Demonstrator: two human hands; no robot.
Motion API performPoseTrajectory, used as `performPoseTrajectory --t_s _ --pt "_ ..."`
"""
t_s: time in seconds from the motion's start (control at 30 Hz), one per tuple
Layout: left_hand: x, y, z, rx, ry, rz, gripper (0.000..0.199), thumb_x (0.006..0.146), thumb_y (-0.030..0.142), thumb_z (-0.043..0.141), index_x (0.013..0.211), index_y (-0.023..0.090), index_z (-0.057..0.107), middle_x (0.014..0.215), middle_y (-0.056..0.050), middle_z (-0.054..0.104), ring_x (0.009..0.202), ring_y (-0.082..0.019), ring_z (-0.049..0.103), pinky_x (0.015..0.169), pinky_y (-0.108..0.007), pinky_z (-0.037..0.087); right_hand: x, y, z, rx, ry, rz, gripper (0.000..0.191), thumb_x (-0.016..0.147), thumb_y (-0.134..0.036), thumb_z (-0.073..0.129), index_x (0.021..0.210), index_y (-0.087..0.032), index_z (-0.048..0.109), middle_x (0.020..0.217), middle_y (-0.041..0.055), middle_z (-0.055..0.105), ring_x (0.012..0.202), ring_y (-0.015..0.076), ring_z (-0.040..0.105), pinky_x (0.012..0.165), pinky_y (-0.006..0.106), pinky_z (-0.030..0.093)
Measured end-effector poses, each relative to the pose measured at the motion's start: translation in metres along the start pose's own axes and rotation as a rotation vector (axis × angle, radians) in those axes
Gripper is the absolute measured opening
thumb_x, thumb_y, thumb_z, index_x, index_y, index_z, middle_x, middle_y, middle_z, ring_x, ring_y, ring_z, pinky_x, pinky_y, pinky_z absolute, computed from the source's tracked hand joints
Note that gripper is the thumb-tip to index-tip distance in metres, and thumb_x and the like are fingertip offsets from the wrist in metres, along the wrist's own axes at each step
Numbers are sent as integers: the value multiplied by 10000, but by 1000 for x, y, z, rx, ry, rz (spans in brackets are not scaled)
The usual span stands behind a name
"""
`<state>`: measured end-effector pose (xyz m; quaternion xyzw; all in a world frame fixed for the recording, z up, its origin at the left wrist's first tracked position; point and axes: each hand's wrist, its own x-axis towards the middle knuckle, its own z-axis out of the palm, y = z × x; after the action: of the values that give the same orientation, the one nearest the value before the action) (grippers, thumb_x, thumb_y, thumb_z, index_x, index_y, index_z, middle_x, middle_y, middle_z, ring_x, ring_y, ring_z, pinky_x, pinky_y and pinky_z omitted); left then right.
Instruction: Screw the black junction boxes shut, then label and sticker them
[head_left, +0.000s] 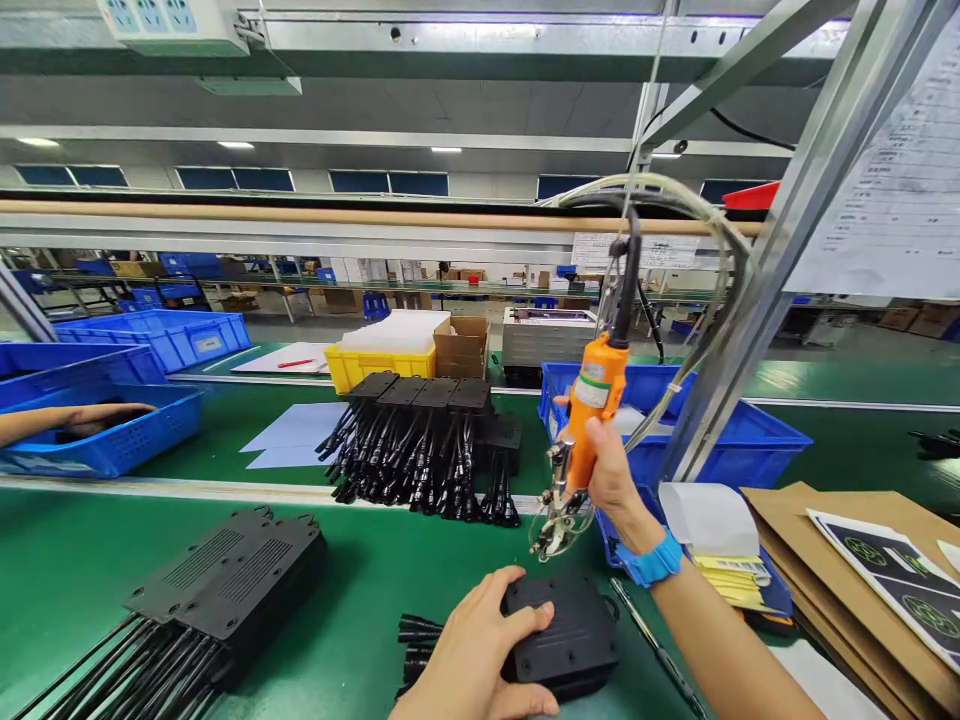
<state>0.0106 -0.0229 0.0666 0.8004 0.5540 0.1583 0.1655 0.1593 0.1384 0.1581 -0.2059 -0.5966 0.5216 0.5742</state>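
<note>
The right hand [611, 465] is wrapped around an orange electric screwdriver [598, 385], held tip-down above and apart from the black enclosure [574, 635]. The left hand [484, 645] grips that enclosure flat on the green bench [364, 580], seemingly to steady it. Beyond, black cabled units [431, 395] stand side by side, leads facing the worker, probably for tidiness.

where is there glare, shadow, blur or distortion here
Head view: ceiling lights glow white; head view: soft shadow beside left black boxes; head view: label on the orange tool too soft to read; head view: upper-right paper looks stretched.
</note>
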Motion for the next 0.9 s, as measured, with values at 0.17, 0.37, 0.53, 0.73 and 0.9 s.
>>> performPoseTrajectory --t_s 0.17,0.37,0.53,0.73,0.9 --pt "-6 5 -3 -58 26 -37 647 649 341 885 1245 261 646 1369 -146 497 1152 -327 593 966 -437 513 -8 -59 5 80 68 -25 568 838 -681 523 1151 -217 621 583 -32 559 432 136 522 362 232 419" --pt "-9 12 -7 -123 22 -61 597 701 255 818 1269 252 636 1381 -132 482 1192 -300 563 1025 -406 469 -18 -72 9 48 140 -18 520 853 -656 545 1133 -229 644 611 -31 577 424 117 524 360 220 461" --pt "-9 11 -9 -131 28 -66 595 698 246 811 1267 253 637 1390 -131 478 1200 -298 556 1024 -402 471 -24 -61 5 36 165 -53 479 872 -611 551 1124 -217 656 597 -45 539 394 96 496 338 198 439" --pt "-9 11 -8 -134 28 -64 612 694 276 823 1275 268 633 1397 -129 478 1217 -314 543 1036 -426 460 -31 -55 3 -4 179 -38 477 880 -637 527 1131 -243 621 586 -50 512 405 113 507 318 202 420" --pt "-9 3 3 -151 61 -46 669 669 382 865 1289 303 625 1408 -131 464 1252 -327 514 1062 -423 431 -38 -49 1 -64 204 -22 533 831 -702 542 1048 -221 621 579 -30 551 355 133 485 257 238 384"
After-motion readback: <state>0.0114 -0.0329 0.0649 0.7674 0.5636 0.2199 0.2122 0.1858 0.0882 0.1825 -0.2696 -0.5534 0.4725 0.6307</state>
